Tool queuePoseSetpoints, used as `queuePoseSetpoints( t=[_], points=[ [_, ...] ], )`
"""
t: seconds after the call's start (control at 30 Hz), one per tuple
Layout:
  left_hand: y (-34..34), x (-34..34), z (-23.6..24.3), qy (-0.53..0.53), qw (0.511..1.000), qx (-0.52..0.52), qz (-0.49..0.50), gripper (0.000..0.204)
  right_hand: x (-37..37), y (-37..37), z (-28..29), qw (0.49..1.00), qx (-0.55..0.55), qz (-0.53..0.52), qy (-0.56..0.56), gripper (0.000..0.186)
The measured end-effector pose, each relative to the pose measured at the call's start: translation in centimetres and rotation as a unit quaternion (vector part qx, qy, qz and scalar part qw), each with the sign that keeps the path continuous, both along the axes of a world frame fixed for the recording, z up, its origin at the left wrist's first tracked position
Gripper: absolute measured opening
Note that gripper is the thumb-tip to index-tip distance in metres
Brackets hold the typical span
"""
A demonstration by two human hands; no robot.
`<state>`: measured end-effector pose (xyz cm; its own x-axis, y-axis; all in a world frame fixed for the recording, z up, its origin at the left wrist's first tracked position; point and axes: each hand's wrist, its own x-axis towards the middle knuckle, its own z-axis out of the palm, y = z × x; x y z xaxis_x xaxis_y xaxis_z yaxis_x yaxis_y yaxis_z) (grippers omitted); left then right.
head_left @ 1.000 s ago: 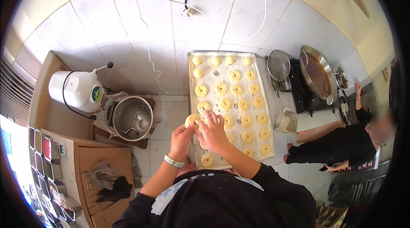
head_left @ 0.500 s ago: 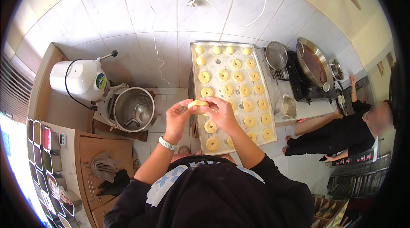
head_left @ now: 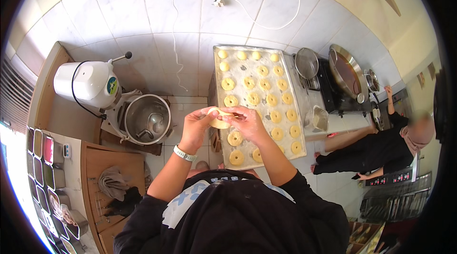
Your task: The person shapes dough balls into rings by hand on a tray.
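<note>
Between my two hands, over the left edge of a floured metal tray (head_left: 290, 90), I hold a ring of pale yellow dough (head_left: 218, 123). My left hand (head_left: 196, 124) grips its left side, with a light watch strap on that wrist. My right hand (head_left: 246, 123) pinches the other side, and its fingers partly cover the ring. Rows of flattened dough rings (head_left: 264, 84) with small centre holes lie on the tray. Several round dough balls without holes (head_left: 242, 55) sit along its far end. My right forearm hides some near rings.
Right of the tray stand a wire strainer (head_left: 307, 63), a clear container (head_left: 320, 119) and a wide pan of brown liquid (head_left: 346, 71) on a black stove. A mixer bowl (head_left: 147, 119) and white mixer (head_left: 85, 84) are at left. Another person (head_left: 376, 147) stands at far right.
The dough ring has tilted up and looks wider in my hands. Both hands have shifted slightly, staying on it. The view has moved a little.
</note>
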<state>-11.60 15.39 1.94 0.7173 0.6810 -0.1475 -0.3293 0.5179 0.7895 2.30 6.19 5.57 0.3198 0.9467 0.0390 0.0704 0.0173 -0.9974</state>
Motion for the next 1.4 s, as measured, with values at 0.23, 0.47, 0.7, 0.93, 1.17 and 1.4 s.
queuePoseSetpoints(
  t=[0.23, 0.47, 0.7, 0.93, 1.17, 1.4],
  points=[
    [0.1, 0.0, -0.4, 0.006, 1.000, -0.021, -0.016, 0.022, -0.1, 0.9, -0.8, 0.996, -0.016, -0.006, -0.091, 0.024],
    [0.1, -0.1, -0.4, 0.015, 0.998, -0.056, -0.013, 0.026, 0.5, 0.6, -1.0, 0.998, -0.047, -0.013, 0.043, 0.025],
    [0.2, 0.1, -0.2, 0.006, 0.999, -0.050, -0.004, 0.028, 1.4, 0.4, -0.9, 0.997, -0.058, -0.032, 0.035, 0.025],
    [0.3, -0.1, -0.3, 0.015, 0.998, -0.047, 0.024, 0.029, 1.0, 0.3, -0.4, 0.995, -0.065, -0.028, 0.068, 0.025],
    [0.6, 0.0, -0.2, 0.061, 0.996, -0.048, -0.044, 0.030, 0.8, 0.4, -1.4, 0.997, -0.048, -0.010, 0.064, 0.025],
    [0.9, 0.2, -0.3, 0.074, 0.995, -0.055, -0.041, 0.032, 0.6, 0.7, -1.3, 0.997, -0.061, -0.017, 0.043, 0.028]
  ],
)
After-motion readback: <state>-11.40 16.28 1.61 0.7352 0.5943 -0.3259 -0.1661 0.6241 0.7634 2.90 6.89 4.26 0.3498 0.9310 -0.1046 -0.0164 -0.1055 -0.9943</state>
